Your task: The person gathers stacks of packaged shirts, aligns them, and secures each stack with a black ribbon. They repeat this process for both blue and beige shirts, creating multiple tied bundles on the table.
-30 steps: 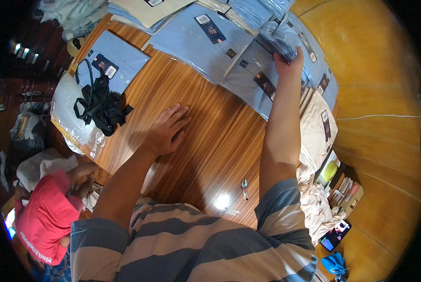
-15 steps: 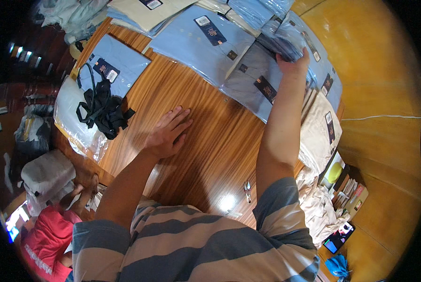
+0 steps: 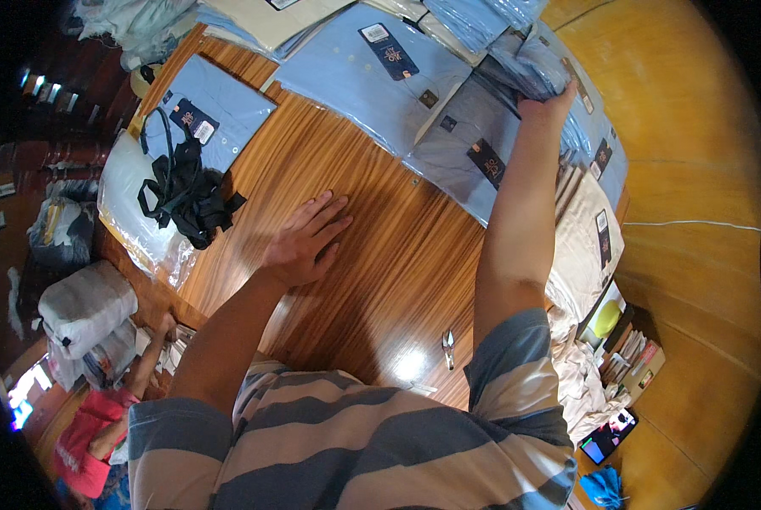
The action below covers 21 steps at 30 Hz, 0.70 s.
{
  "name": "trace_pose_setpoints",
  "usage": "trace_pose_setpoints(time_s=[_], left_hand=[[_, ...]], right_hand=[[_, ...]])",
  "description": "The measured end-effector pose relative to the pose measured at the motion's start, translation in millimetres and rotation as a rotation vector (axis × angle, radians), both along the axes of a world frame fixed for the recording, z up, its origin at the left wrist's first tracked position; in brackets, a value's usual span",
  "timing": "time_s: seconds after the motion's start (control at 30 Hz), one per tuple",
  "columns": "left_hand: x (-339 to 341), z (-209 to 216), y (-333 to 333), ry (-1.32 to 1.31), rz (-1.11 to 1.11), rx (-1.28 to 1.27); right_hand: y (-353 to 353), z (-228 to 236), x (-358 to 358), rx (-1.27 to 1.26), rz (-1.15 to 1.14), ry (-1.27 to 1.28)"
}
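My left hand [image 3: 299, 245] lies flat on the wooden table [image 3: 355, 246] with its fingers stretched out, holding nothing. At the far right, my right hand [image 3: 548, 105] is closed on a folded grey-blue shirt in a clear plastic bag [image 3: 535, 75]; its fingertips are partly hidden by the bag. Just left of it lie a darker bagged shirt with a tag [image 3: 465, 140] and a light blue bagged shirt [image 3: 346, 64]. Beige folded garments [image 3: 586, 246] are stacked beside my right forearm.
On the table's left, black straps [image 3: 185, 195] rest partly over a tagged blue shirt [image 3: 236, 106] and clear plastic bags [image 3: 125, 204]. Small snips [image 3: 448, 348] lie near my body. At lower left, a person in red [image 3: 91, 433] is beside wrapped bundles [image 3: 87, 310].
My right hand has shifted slightly up and to the right with the bagged shirt. My left hand stays in place. The person in red has leaned lower.
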<state>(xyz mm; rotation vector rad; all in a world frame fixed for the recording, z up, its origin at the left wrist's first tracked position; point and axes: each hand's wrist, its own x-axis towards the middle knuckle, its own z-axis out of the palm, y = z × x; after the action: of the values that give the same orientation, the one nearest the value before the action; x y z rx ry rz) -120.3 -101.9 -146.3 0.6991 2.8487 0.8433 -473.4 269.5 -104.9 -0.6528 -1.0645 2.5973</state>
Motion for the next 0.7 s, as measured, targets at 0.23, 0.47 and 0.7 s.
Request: trace_pose_setpoints(time_s=[0.23,0.47,0.7], left_hand=[[0,-1,1,-0.038,0.008,-0.062],[1,2,1,-0.033,0.007,-0.048],[8,8,0,-0.041,-0.008,-0.031]], right_hand=[[-5,-37,-23,-0.049,-0.075,0.146],[-8,-30,-5,-0.021,-0.205,0.190],[-9,26,42,0.079,-0.268,0.285]])
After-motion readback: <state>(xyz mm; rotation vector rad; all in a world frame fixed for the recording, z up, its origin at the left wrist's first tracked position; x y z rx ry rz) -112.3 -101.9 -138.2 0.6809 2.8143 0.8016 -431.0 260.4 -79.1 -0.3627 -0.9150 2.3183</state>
